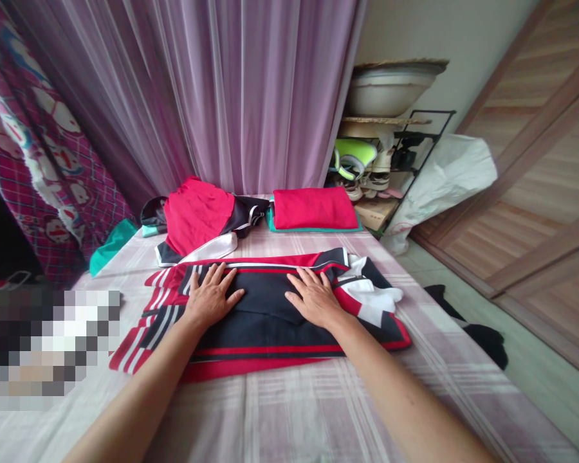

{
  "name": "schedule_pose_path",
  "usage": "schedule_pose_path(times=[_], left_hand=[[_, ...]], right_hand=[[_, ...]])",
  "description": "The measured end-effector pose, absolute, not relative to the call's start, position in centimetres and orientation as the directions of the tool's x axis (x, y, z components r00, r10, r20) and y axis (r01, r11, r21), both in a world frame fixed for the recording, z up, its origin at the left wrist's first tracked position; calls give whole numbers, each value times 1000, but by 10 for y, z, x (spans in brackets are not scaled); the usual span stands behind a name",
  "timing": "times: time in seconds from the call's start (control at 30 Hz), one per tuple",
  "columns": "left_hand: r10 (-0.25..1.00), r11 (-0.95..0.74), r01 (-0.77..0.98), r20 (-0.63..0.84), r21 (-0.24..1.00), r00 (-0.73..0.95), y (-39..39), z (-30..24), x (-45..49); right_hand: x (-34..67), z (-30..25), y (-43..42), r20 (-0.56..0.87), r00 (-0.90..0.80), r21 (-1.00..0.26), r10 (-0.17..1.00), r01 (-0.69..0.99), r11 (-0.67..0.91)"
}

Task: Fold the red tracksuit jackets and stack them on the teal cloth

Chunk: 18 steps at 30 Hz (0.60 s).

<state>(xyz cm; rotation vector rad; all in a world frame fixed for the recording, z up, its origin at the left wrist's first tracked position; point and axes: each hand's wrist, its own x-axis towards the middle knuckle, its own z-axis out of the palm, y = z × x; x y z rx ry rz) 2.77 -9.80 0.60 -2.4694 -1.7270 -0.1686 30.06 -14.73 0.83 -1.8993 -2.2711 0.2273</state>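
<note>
A dark navy garment with red and white stripes lies spread across the bed in front of me. My left hand rests flat on its left part, fingers stretched out. My right hand lies flat on the middle of it, fingers apart too. Neither hand grips anything. White parts of the garment stick out to the right of my right hand.
The bed has a pale pink checked sheet. Behind the garment lie a loose heap of red and black clothes and a folded red stack. A purple curtain hangs behind. A shoe rack stands at the right; dark cloth lies on the floor.
</note>
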Motion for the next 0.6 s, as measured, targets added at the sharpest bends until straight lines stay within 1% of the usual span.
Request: schedule_pose_path(times=[0.13,0.2,0.27,0.33,0.43,0.5,0.6], left_hand=[[919,-340,940,205,-22,337,-101,7,28],[932,-305,952,203,-5,299,-97,15,27],[953,-243,970,180,-29,244,-89,27,25],[964,-216,970,132,-110,230,-79,41,23],[953,-281,938,59,-203,298,-65,58,18],[947,-314,927,9,-204,323,-61,66,13],[958,-287,936,-54,-202,282,-61,78,-1]], right_hand=[[317,8,-142,181,-152,-247,972,949,195],[337,12,-135,274,-81,-243,958,958,151],[362,17,-128,343,10,-237,939,969,76],[384,19,-123,333,114,-249,936,968,-29],[405,17,-120,211,217,-285,953,946,-152],[410,16,-119,150,225,-302,963,938,-172],[409,18,-112,153,199,-296,968,944,-147]])
